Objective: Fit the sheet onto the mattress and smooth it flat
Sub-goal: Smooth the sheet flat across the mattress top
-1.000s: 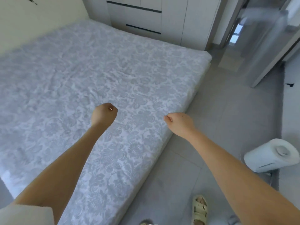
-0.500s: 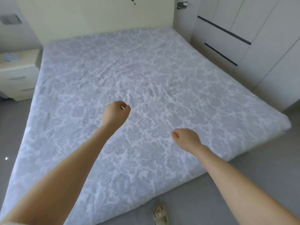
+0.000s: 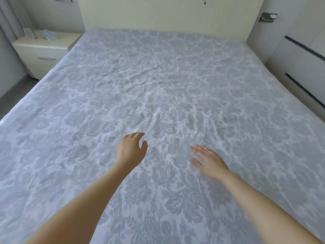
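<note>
A pale grey sheet [image 3: 167, 81] with a floral pattern covers the whole mattress, up to the cream headboard. Small wrinkles run across its middle. My left hand [image 3: 131, 149] hovers over the sheet near the foot end, fingers loosely bent and holding nothing. My right hand [image 3: 208, 160] is stretched out flat beside it, palm down, fingers straight, low over the fabric; whether it touches the sheet I cannot tell.
A cream nightstand [image 3: 41, 50] stands left of the bed head, with small items on top. White cupboard fronts [image 3: 302, 67] with dark slot handles line the right side. A headboard [image 3: 167, 13] closes the far end. Grey floor [image 3: 14, 88] shows at the left.
The view has swung from the bed's side to its foot end. Both hands were fists; now the fingers of each have opened and the hands reach out over the sheet.
</note>
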A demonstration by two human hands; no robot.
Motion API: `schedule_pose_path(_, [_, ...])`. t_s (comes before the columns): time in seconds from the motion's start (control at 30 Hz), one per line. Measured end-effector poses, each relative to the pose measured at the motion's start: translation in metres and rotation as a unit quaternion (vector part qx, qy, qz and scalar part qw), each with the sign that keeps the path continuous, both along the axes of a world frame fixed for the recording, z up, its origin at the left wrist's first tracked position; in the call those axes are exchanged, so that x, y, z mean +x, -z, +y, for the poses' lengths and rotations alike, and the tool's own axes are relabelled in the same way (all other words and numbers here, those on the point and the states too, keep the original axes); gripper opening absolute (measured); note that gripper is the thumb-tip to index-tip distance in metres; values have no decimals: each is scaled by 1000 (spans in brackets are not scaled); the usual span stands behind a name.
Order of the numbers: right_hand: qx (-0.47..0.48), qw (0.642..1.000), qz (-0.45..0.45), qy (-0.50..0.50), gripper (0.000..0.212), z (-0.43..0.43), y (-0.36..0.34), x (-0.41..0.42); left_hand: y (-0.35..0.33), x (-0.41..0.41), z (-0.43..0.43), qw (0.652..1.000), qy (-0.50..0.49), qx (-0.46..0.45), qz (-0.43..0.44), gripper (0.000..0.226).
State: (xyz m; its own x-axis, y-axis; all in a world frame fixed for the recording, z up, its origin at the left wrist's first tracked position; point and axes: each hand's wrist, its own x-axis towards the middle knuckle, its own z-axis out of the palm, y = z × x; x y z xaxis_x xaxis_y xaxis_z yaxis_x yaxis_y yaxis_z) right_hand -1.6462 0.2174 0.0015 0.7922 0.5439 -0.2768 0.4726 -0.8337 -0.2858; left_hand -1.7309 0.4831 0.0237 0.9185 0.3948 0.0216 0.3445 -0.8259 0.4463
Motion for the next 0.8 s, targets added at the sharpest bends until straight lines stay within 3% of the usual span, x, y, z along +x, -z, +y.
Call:
schedule_pose_path(0.2, [-34, 996, -58, -55, 57, 25, 92, 118, 124, 46, -3, 987, -25, 93, 130, 56])
schedule_pose_path(0.3, [-94, 982, -113, -115, 62, 10, 145, 127, 177, 43, -19, 982, -48, 113, 141, 60])
schedule_pose_path(0.37, [-75, 972, -164, -151, 61, -5, 171, 111, 203, 20, -33, 985, -67, 120, 100, 67])
schedule_pose_path(0.47, [-17, 961, -147, -232, 56, -30, 175, 62, 211, -26, -62, 987, -79, 123, 71, 66])
schedule_pose_path(0.57, [-20, 913, -173, -368, 54, -76, 185, -10, 209, -84, -122, 991, -90, 69, 75, 59])
schedule_pose_path(0.7, [-25, 872, -268, -410, 54, -120, 185, -81, 203, -155, -201, 993, -34, 60, 93, 52])
schedule_pose_path(0.77, [-76, 849, -224, -473, 52, -135, 171, -80, 189, -172, -210, 992, 24, 65, 101, 43])
schedule_pose_path(0.8, [-51, 853, -164, -492, 52, -138, 158, -76, 180, -175, -207, 992, 52, 66, 96, 41])
